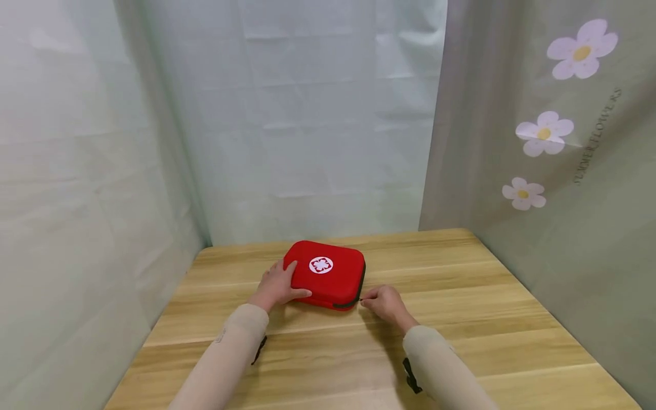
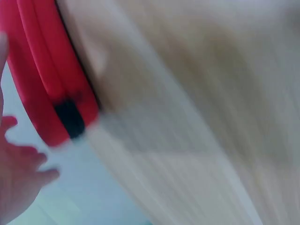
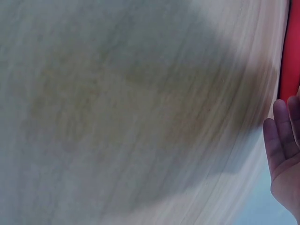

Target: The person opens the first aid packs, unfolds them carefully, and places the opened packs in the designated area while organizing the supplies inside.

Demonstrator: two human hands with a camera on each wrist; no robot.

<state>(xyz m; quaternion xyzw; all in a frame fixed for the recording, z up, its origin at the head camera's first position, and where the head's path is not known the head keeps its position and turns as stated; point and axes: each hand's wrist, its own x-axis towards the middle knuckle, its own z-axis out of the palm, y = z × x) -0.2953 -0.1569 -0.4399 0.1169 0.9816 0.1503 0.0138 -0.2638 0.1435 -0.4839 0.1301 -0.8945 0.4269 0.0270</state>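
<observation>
A red first-aid case with a white round emblem lies closed on the wooden table, its dark zipper running round the right side. My left hand rests spread against the case's left front corner, the thumb along the front edge and the fingers on the left side. At the front right corner, my right hand pinches the small zipper pull between thumb and fingertips. In the left wrist view the red case is blurred; part of the right hand appears at the right wrist view's edge.
The wooden table spreads around the case. Pale curtains hang behind it and on both sides, the right curtain printed with flowers. A dark strap sits on the right sleeve.
</observation>
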